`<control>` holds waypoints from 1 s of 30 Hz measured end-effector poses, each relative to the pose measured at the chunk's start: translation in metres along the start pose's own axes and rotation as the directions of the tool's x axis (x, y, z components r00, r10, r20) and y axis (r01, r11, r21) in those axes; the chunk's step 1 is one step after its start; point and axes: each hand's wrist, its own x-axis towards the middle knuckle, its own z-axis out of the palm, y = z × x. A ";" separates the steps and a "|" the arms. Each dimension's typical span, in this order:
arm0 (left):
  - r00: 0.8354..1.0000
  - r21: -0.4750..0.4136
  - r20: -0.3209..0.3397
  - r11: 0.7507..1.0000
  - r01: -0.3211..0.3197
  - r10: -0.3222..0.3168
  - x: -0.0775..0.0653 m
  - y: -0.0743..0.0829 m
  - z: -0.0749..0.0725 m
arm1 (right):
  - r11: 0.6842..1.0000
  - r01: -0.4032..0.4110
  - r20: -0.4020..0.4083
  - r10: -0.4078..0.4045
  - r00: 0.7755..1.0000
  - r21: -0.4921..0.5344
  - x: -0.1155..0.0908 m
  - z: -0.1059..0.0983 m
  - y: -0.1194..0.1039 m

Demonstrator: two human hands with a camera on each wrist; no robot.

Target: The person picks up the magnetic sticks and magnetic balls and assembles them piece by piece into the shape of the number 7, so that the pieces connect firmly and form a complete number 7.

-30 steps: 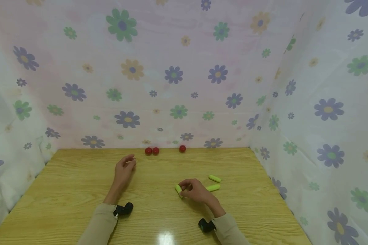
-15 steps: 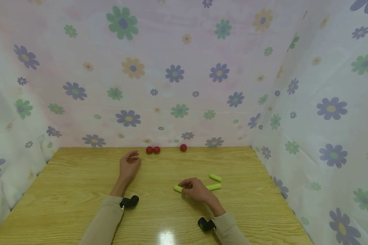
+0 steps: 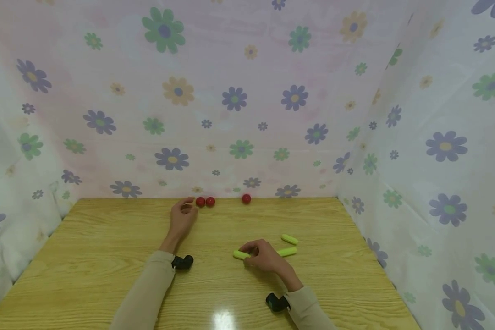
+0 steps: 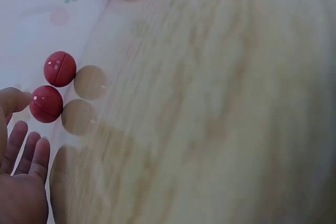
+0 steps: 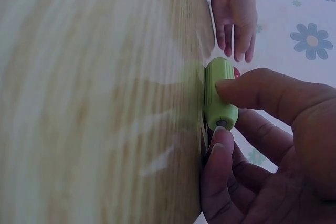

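My left hand (image 3: 183, 220) is at the far edge of the table, fingers loosely bent, with nothing in its grasp. In the left wrist view one fingertip is right at a red ball (image 4: 46, 104) that has a seam line round it. A second red ball (image 4: 60, 68) sits against the first. My right hand (image 3: 264, 255) pinches a short lime-green ribbed cylinder (image 5: 218, 90) between thumb and fingers, low over the wood. A small dark hole or pin shows in the cylinder's near end. Another green cylinder (image 3: 288, 252) lies behind the right hand, partly hidden by it.
A third red ball (image 3: 246, 199) stands apart along the back edge. One more green cylinder (image 3: 289, 239) lies at the right on the wooden table (image 3: 86, 256). Flowered cloth (image 3: 206, 146) closes off the back and both sides.
My left hand has moved forward and right, up to the red balls. The green cylinder in my right hand has turned from steep to nearly level; that hand has stayed in place.
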 end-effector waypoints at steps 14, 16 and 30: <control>0.996 0.118 0.070 0.992 0.051 -0.060 0.012 0.009 0.006 | 0.999 -0.015 0.016 0.015 1.000 0.033 -0.001 -0.001 0.000; 0.996 0.145 0.072 0.988 0.044 -0.055 0.015 0.010 0.007 | 0.999 -0.020 0.021 0.020 1.000 0.030 -0.001 -0.001 0.000; 0.992 0.244 0.122 0.970 0.012 -0.043 0.024 0.014 0.013 | 1.000 0.018 0.040 -0.019 0.999 0.021 -0.001 -0.003 0.003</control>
